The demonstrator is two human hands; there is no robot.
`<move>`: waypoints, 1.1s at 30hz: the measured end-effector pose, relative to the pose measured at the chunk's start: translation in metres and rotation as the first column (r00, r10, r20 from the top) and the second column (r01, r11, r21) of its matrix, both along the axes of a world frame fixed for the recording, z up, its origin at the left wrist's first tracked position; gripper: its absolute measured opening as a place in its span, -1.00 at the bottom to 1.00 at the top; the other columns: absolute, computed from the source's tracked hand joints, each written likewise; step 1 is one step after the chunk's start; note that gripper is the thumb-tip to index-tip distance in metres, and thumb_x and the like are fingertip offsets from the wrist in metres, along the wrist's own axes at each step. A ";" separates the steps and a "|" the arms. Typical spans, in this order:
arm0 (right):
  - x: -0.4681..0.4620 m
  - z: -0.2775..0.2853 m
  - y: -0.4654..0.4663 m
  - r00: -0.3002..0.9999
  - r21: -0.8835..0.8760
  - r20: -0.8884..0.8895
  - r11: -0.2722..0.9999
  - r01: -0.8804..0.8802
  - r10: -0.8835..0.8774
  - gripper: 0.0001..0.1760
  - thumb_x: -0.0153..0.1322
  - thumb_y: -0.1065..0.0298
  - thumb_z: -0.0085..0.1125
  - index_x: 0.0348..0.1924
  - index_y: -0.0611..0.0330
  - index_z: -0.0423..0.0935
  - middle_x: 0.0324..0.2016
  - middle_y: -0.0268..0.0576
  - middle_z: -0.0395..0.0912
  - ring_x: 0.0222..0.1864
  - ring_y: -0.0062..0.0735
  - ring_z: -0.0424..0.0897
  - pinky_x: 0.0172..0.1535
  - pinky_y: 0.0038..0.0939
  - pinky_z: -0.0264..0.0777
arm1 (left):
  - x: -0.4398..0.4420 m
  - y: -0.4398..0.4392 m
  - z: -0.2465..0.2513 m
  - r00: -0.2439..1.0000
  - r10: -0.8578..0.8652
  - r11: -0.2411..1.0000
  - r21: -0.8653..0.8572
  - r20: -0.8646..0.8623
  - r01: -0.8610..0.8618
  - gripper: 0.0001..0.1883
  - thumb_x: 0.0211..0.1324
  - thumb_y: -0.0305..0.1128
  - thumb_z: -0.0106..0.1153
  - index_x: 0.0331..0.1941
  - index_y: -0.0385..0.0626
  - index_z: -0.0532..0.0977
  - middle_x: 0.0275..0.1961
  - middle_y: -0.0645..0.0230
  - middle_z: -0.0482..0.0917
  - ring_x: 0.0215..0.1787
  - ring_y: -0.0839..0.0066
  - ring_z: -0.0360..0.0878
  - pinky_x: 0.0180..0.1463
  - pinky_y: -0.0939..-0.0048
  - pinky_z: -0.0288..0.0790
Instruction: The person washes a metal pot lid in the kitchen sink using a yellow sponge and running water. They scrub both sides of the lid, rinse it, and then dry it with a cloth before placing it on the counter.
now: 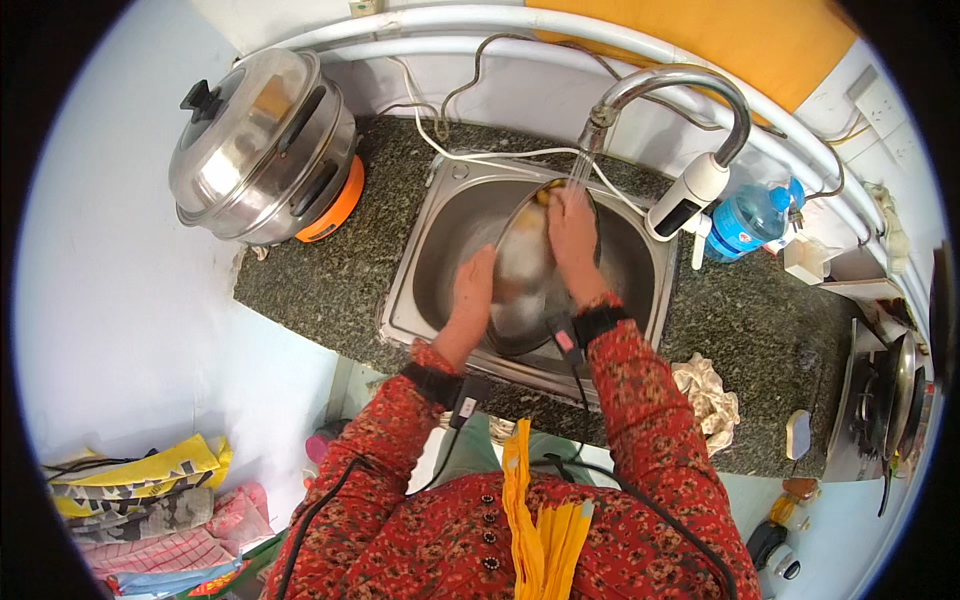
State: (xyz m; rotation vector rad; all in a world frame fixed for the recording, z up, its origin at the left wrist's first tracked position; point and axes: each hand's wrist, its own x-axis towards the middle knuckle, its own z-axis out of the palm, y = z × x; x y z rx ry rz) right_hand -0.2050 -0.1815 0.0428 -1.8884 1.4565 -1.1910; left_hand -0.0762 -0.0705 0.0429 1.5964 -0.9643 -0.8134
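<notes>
A round, shiny metal pan or bowl [517, 319] with a dark rim is tilted inside the stainless-steel sink [431, 247]. At its left rim is my left hand [474, 289], holding it with the fingers partly hidden. My right hand [571, 232] reaches over the inside of the vessel, under water running from the chrome faucet [589, 142]. Something yellowish [551, 193] shows by the right fingertips; whether it is held or part of the vessel is unclear. Both hands look slightly blurred.
A steel steamer pot [247, 150] on an orange-sided base [337, 202] stands left of the sink. On the right are a blue-capped plastic bottle [750, 217], a crumpled cloth [706, 401], a small sponge [798, 435] and a gas stove [847, 420]. A white cord [510, 154] crosses behind the basin.
</notes>
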 end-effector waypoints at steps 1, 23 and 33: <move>0.000 -0.003 0.010 0.999 0.036 -0.015 0.999 -0.040 0.041 -0.82 0.40 0.31 0.04 -0.20 0.14 0.52 -0.01 0.04 0.48 0.04 0.04 0.44 0.15 0.04 0.18 | 0.004 -0.005 0.003 0.980 -0.046 0.998 -0.041 -0.196 0.038 -0.55 0.39 -0.11 -0.17 -0.23 -0.31 0.52 -0.35 0.24 0.57 -0.27 0.47 0.46 -0.12 0.37 0.35; 0.056 -0.003 0.112 0.909 -0.417 -0.417 0.894 -0.165 -0.027 -0.71 0.29 0.48 0.04 -0.12 0.25 0.40 0.06 0.11 0.33 0.09 0.12 0.37 0.08 -0.05 0.28 | 0.046 -0.036 -0.010 0.886 -0.203 0.974 0.004 -0.417 0.225 -0.49 0.36 -0.05 -0.08 0.05 -0.33 0.43 -0.13 0.16 0.55 -0.03 0.32 0.48 0.08 0.34 0.32; 0.033 -0.038 0.060 0.941 -0.091 -0.326 0.993 0.070 -0.097 -0.62 0.39 0.37 -0.03 0.06 0.29 0.39 0.12 0.24 0.32 0.20 0.22 0.27 0.21 0.03 0.14 | 0.044 -0.028 -0.020 0.867 -0.171 0.979 0.018 -0.469 0.202 -0.58 0.39 -0.11 -0.15 -0.08 -0.28 0.48 -0.16 0.23 0.55 -0.12 0.38 0.48 0.03 0.31 0.35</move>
